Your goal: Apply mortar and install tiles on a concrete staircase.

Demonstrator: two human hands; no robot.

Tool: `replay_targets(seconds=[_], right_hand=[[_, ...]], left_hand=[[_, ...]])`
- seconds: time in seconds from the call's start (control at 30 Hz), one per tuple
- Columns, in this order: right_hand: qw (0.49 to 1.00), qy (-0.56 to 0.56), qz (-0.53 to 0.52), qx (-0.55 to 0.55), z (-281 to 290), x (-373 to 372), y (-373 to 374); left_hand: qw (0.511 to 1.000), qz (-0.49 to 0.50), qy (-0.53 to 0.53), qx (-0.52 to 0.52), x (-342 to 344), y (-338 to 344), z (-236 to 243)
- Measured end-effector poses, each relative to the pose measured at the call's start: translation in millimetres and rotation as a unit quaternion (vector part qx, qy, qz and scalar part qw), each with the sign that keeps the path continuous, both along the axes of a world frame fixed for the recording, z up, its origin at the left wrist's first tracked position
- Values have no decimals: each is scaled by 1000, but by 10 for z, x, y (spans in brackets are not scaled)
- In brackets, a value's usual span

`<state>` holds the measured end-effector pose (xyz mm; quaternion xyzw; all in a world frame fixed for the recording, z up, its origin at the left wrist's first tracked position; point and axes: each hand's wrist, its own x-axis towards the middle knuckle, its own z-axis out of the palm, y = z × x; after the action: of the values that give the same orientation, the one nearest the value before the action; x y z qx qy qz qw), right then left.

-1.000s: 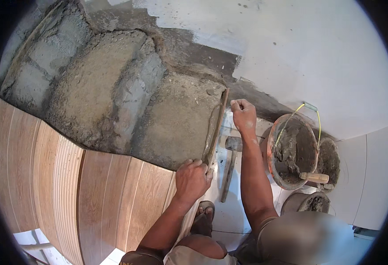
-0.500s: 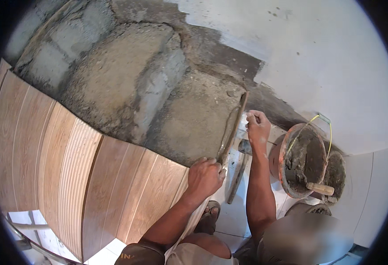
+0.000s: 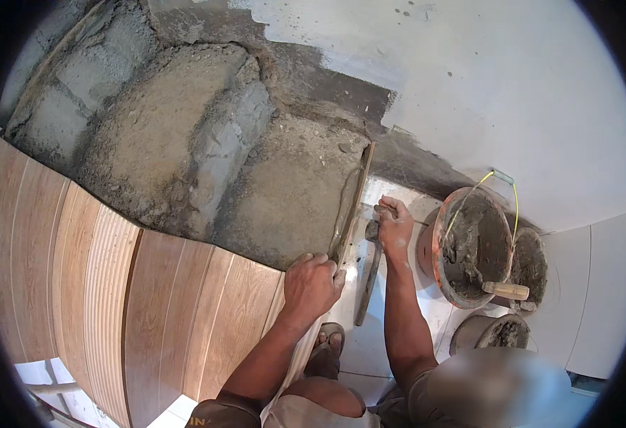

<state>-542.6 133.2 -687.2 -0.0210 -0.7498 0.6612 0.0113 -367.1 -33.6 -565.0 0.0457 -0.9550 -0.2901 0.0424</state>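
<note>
Tile [image 3: 360, 191], probably stiff yet brittle, suits holding by its ends, left hand [image 3: 314, 287] pinching the near one, right hand [image 3: 395, 227] curled, grip unclear.

Two sets of fingers: the left fingers [image 3: 311, 261] and the right fingers [image 3: 393, 205]; one narrow brown strip [image 3: 363, 176] between them; one hammer [image 3: 367, 285] just below the right fingers; three mortar containers to their right, namely one large bucket [image 3: 428, 250], one smaller bucket [image 3: 544, 274] beyond it, one tub [image 3: 472, 331] lower; one wooden handle [image 3: 506, 290], likewise right; one sandalled foot [image 3: 329, 338] below the left fingers
</note>
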Motion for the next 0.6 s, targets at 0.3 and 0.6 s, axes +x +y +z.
replay_targets(seconds=[0.3, 0.6], right_hand=[[995, -95, 11, -39, 340, 248, -78], [986, 19, -7, 164, 642, -261, -139]], left_hand=[[1000, 2, -18, 1, 36, -33, -11], [1000, 7, -11, 7, -12, -24, -37]])
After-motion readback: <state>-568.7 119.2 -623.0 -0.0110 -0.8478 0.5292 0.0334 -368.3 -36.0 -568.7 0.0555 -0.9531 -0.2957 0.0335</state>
